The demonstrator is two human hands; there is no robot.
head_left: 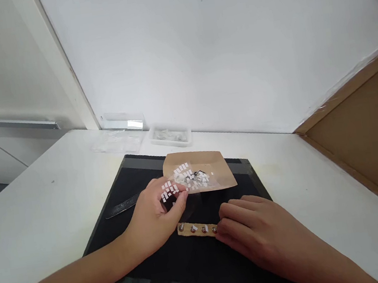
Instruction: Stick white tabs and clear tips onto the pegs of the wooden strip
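My left hand (154, 209) is closed in a pinch, thumb against index finger, above the black mat. Small white tabs (169, 189) in rows lie across its fingers, seemingly on a clear film held in the pinch. A beige strip (197, 230) with several shiny round metal studs lies below and to the right of that hand; small white tabs sit on some studs. At its right end, the curled fingers of my right hand (251, 224) grip the strip, and they hide that end. Behind the left fingertips, more white tabs (201, 178) are heaped on brown paper (219, 167).
A dark flat file-like stick (123, 207) lies on the black mat (164, 262), partly behind my left hand. At the back of the white table (60, 201) are a clear plastic case (120, 139) and a shallow translucent tray (170, 135). A white wall rises behind.
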